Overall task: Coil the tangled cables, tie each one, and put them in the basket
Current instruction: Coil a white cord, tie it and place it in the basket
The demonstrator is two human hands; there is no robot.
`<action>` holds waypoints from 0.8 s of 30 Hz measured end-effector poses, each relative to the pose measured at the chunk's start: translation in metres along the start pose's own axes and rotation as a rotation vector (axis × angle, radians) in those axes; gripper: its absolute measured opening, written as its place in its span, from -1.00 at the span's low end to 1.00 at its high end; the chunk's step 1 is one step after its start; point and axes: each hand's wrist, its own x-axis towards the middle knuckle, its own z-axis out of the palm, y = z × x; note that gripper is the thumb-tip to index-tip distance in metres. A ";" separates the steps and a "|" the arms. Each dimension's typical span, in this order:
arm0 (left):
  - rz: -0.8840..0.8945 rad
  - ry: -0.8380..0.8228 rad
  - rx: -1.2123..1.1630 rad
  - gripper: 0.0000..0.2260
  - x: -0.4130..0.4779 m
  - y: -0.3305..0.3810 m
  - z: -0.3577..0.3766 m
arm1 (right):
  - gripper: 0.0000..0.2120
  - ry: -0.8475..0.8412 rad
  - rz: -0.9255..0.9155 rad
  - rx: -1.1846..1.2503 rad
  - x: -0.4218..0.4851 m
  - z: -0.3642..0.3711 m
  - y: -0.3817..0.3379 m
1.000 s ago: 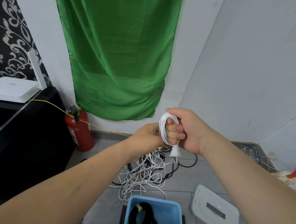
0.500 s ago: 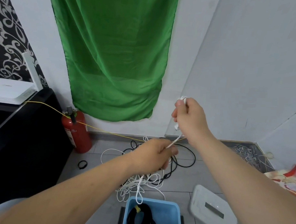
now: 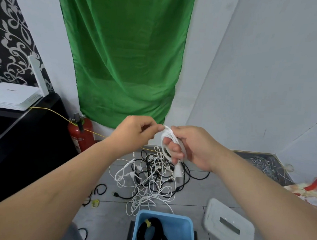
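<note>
Fingertips of my left hand (image 3: 135, 134) pinch the top of the white cable coil (image 3: 172, 138). My right hand (image 3: 195, 148) has its fingers curled through the coil, gripping it. A plug seems to dangle below, blurry. The cable tangle (image 3: 150, 178) lies on the floor beneath. Nearer me, the blue basket (image 3: 187, 226) holds a black coil (image 3: 151, 232).

Right grip (image 3: 192, 148), a bare hand, holds a small white cable coil (image 3: 172, 138) looped round its curled fingers, with a plug end hanging just below. Left grip (image 3: 134, 133) pinches the strand at the top of that coil. On the grey floor beneath lies a tangle of white and black cables (image 3: 152, 179). Nearer the camera, the blue basket (image 3: 184, 234) holds one black coiled cable (image 3: 141, 234) bound with a yellow tie, and a white lid (image 3: 227, 228) lies just right of it.
</note>
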 end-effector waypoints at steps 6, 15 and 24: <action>-0.215 -0.414 0.056 -0.85 -0.018 -0.011 0.033 | -0.61 -0.056 -0.202 0.443 0.001 0.022 -0.021; -0.163 -0.564 0.106 -0.87 -0.028 0.001 0.070 | -0.77 0.614 -0.340 0.126 0.029 -0.004 -0.009; 0.075 -0.061 0.285 -0.76 -0.011 0.002 0.016 | -0.74 0.586 -0.187 -0.907 0.019 -0.046 0.018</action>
